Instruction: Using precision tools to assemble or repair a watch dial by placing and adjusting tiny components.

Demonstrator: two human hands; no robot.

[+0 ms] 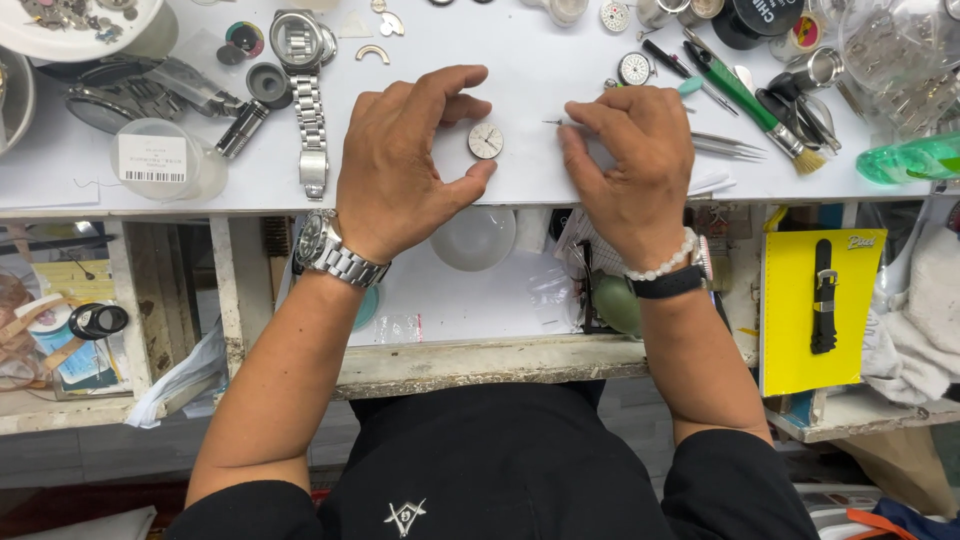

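white counter [520,60] crowded with watch parts: bare watch dial [486,141] lies flat at centre, left hand [400,165] curled half-open around its 9 o'clock side, right hand [632,165] at 3 o'clock pinching a fine tool [556,123]; dial uncased, work looks early.

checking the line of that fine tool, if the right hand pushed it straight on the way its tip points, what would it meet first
The right hand holds a thin tool pointing toward the left hand. Straight on, it would likely pass just above the small watch dial and meet the left hand index finger first, though height is unclear.

Pale, perhaps silvery watch dial [485,141]
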